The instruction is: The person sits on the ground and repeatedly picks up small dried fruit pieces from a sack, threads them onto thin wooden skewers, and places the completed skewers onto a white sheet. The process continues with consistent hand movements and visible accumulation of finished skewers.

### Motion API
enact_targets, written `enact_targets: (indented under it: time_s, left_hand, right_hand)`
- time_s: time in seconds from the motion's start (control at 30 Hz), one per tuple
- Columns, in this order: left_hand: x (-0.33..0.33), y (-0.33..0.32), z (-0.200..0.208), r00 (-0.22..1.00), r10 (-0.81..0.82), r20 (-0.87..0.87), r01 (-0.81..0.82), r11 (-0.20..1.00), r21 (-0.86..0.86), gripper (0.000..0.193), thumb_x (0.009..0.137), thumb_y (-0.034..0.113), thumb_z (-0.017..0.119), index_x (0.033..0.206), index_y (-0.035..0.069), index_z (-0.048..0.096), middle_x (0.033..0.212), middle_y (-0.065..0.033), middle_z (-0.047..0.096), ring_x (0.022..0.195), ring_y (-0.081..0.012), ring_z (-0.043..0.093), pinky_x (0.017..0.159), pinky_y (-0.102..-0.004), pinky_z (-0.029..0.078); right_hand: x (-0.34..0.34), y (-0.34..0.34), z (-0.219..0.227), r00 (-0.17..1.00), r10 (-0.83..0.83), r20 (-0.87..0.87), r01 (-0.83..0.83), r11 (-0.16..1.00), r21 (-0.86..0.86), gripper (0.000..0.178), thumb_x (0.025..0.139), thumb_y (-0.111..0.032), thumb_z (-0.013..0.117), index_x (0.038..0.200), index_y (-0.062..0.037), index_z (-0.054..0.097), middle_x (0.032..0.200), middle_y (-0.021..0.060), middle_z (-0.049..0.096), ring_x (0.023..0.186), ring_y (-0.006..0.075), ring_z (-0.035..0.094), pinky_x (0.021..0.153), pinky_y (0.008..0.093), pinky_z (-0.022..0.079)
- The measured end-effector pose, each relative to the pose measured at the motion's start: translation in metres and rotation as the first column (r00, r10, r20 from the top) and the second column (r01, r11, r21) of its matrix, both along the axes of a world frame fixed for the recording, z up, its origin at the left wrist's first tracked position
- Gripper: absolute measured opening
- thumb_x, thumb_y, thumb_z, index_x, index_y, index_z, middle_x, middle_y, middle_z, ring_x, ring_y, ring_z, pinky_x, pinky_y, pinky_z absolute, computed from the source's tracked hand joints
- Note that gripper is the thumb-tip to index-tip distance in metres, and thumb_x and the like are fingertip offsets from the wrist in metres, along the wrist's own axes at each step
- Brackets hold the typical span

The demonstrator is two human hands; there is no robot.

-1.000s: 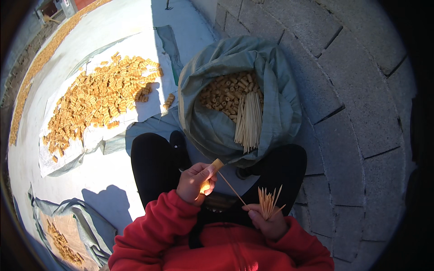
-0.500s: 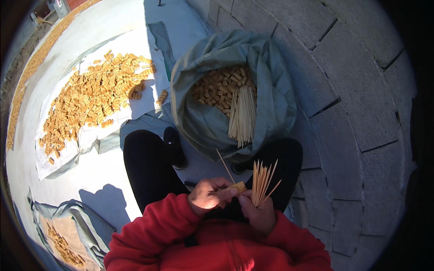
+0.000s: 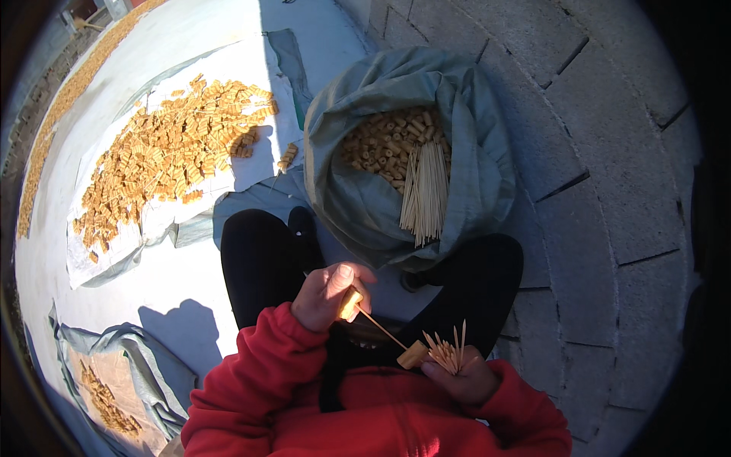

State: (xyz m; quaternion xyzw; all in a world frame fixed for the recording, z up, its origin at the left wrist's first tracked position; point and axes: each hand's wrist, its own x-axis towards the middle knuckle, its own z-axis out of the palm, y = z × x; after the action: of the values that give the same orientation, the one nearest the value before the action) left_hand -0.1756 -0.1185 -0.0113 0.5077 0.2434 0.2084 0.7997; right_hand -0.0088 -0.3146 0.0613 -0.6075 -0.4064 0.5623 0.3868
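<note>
My left hand (image 3: 329, 295), lit by the sun, is closed around a short tan cylinder piece (image 3: 349, 304). From that piece a thin wooden skewer (image 3: 383, 329) slants down to a second tan cylinder (image 3: 413, 355) beside my right hand. Closed low in front of my red jacket, my right hand (image 3: 466, 381) grips a fanned bundle of pointed skewers (image 3: 446, 353). The second cylinder sits at that hand's thumb side. Beyond my knees stands an open grey-green sack (image 3: 487, 160), holding many loose tan cylinders (image 3: 388, 145) and a bundle of pale thin sticks (image 3: 426, 194).
To the left, a white sheet (image 3: 259, 65) carries a wide heap of tan pieces (image 3: 171, 145), some on sticks. A smaller cloth (image 3: 145, 365) with a little pile (image 3: 106, 400) lies at the lower left. A grey block wall (image 3: 609, 213) rises on the right.
My left hand has moved up and left, away from my right hand, and the skewer now spans between them with a cylinder at each end. The right hand has lowered slightly, its skewers tilted.
</note>
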Motion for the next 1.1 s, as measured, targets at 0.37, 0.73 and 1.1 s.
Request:
enact_targets:
  time_s: [0.37, 0.73, 1.1]
  left_hand:
    - [0.0, 0.001, -0.002, 0.99, -0.132, -0.05, 0.133, 0.991, 0.028, 0.053, 0.095, 0.044, 0.038, 0.112, -0.004, 0.05, 0.072, -0.0094, 0.062, 0.057, -0.0096, 0.051, 0.054, -0.0212, 0.04]
    - [-0.005, -0.005, 0.003, 0.993, -0.102, 0.057, 0.112, 0.97, -0.216, 0.037, 0.089, 0.03, 0.057, 0.105, -0.003, 0.057, 0.071, -0.0077, 0.059, 0.058, -0.0096, 0.051, 0.048, -0.0203, 0.039]
    - [0.01, -0.019, 0.004, 0.959, -0.283, -0.011, 0.275, 0.939, -0.204, 0.032, 0.091, 0.031, 0.052, 0.094, 0.0, 0.061, 0.076, -0.0059, 0.06, 0.054, -0.0085, 0.049, 0.047, -0.0202, 0.038]
  right_hand:
    - [0.011, -0.005, -0.003, 0.995, 0.093, 0.037, -0.087, 0.987, -0.135, 0.022, 0.091, -0.014, 0.052, 0.108, -0.0013, 0.061, 0.083, 0.0046, 0.065, 0.075, 0.0091, 0.059, 0.067, 0.0234, 0.047]
    - [-0.004, -0.006, -0.021, 0.972, -0.044, 0.232, 0.031, 0.998, 0.06, 0.017, 0.086, -0.006, 0.056, 0.102, -0.0001, 0.06, 0.084, 0.0095, 0.065, 0.076, 0.0115, 0.062, 0.067, 0.0242, 0.048]
    - [-0.006, 0.017, -0.02, 0.979, -0.201, 0.021, 0.202, 0.972, -0.122, 0.019, 0.09, -0.011, 0.053, 0.103, 0.0004, 0.062, 0.075, 0.0053, 0.062, 0.066, 0.0074, 0.054, 0.061, 0.0229, 0.043]
